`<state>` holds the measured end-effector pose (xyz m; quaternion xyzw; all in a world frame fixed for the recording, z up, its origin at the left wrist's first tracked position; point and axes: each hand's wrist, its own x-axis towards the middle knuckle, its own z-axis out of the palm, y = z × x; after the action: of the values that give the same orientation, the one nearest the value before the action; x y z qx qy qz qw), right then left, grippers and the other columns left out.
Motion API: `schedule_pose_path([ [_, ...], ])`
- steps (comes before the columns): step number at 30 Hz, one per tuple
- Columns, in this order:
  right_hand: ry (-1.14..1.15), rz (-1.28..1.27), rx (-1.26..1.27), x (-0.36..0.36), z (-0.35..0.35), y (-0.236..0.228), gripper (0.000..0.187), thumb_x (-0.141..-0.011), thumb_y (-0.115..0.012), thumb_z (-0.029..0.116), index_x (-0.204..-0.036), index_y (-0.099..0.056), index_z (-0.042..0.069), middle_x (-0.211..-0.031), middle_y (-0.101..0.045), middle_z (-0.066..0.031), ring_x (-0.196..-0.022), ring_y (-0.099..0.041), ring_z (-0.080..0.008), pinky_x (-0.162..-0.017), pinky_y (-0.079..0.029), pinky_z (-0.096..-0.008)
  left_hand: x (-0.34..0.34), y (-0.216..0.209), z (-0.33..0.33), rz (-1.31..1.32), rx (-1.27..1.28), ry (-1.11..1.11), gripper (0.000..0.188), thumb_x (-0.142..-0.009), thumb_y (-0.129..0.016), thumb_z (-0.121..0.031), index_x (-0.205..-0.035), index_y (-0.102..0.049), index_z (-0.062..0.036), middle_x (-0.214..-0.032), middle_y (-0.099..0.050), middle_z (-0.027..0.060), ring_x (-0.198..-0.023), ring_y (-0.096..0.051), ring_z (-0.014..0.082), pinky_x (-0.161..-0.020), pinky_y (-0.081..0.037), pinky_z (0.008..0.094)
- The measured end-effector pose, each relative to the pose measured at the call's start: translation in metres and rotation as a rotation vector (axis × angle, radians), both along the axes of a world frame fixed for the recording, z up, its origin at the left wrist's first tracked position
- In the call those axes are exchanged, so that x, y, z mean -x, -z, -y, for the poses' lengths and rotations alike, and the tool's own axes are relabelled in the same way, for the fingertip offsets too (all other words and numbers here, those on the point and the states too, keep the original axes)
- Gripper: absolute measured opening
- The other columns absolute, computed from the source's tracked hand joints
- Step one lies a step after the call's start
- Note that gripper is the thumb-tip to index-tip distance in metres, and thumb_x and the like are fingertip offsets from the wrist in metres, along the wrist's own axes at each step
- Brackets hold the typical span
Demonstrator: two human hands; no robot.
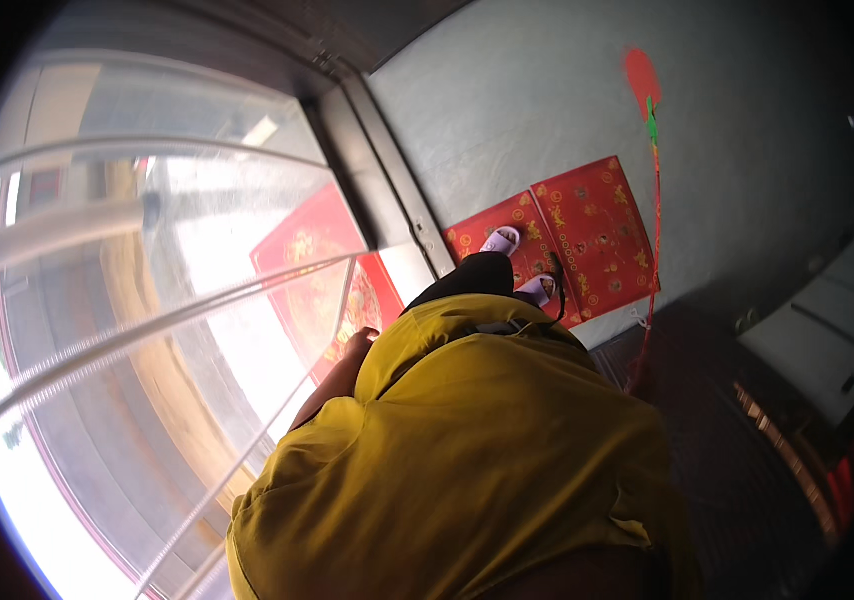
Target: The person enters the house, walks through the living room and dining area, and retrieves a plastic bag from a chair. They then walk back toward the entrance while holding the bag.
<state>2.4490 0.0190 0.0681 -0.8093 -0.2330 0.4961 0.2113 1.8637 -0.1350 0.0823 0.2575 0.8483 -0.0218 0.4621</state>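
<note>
My right hand (640, 379), dark and partly in shadow, is closed on the lower end of a fly swatter (658, 215). Its long thin red handle runs up to a green neck and a red oval head, held out over the grey floor. My left hand (358, 342) hangs by the side of my yellow shirt, close to the glass door; its fingers look loosely bent, and I see nothing in them. A white loop or string (639, 318) shows beside the swatter's handle.
Red mats with gold patterns (597, 235) lie under my feet in lilac slippers (500, 240). A metal door frame (387, 165) and glass panel stand on the left, with another red mat (297, 240) beyond. A pale panel-like object (817, 325) is at the right.
</note>
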Motion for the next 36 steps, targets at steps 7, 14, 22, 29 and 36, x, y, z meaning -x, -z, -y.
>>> schedule_pose_path([
  [7, -0.436, 0.093, -0.072, -0.011, -0.075, -0.008, 0.041, -0.088, -0.043, 0.045, -0.069, -0.053, 0.01, -0.048, -0.031, 0.0034, -0.041, -0.032, -0.0082, -0.039, -0.025, -0.0256, -0.09, 0.022, 0.131, -0.092, 0.047, -0.453, 0.046, -0.07, -0.066, -0.033, -0.107, -0.056, -0.0079, -0.088, -0.063, 0.0151, -0.089, -0.06, 0.029, -0.08, -0.046, 0.0377],
  [14, -0.743, 0.17, -0.254, 0.014, -0.111, 0.005, 0.045, -0.089, -0.04, 0.046, -0.072, -0.053, 0.007, -0.051, -0.036, 0.0017, -0.047, -0.039, -0.0098, -0.045, -0.031, -0.0277, -0.036, -0.021, 0.1, -0.368, -0.219, -0.81, 0.045, -0.074, -0.059, -0.026, -0.112, -0.052, -0.0029, -0.087, -0.062, 0.0165, -0.08, -0.06, 0.025, -0.072, -0.046, 0.0352],
  [22, -0.455, 0.168, -0.045, 0.052, -0.082, -0.05, 0.044, -0.086, -0.045, 0.046, -0.068, -0.055, 0.008, -0.053, -0.039, 0.0009, -0.048, -0.041, -0.0102, -0.046, -0.033, -0.0279, -0.05, -0.025, 0.032, 0.111, -0.1, -0.571, 0.038, -0.075, -0.061, -0.023, -0.106, -0.057, -0.0017, -0.083, -0.062, 0.0137, -0.071, -0.06, 0.0169, -0.064, -0.049, 0.0298],
  [29, -0.192, 0.213, -0.137, 0.028, -0.028, -0.041, 0.042, -0.085, -0.047, 0.043, -0.067, -0.055, 0.006, -0.054, -0.045, -0.0019, -0.05, -0.043, -0.011, -0.046, -0.033, -0.0281, -0.012, -0.021, -0.085, 0.176, -0.184, -0.268, 0.032, -0.078, -0.057, -0.016, -0.108, -0.055, -0.0029, -0.075, -0.06, 0.0072, -0.066, -0.059, 0.0152, -0.062, -0.048, 0.0279],
  [36, 0.037, 0.22, -0.11, 0.012, 0.053, -0.025, 0.04, -0.086, -0.047, 0.041, -0.071, -0.057, 0.005, -0.057, -0.048, -0.003, -0.051, -0.045, -0.0117, -0.047, -0.035, -0.0286, 0.005, 0.012, -0.129, 0.311, -0.214, -0.104, 0.031, -0.081, -0.056, -0.012, -0.108, -0.05, 0.0024, -0.08, -0.056, 0.0054, -0.066, -0.055, 0.0123, -0.06, -0.05, 0.0255],
])
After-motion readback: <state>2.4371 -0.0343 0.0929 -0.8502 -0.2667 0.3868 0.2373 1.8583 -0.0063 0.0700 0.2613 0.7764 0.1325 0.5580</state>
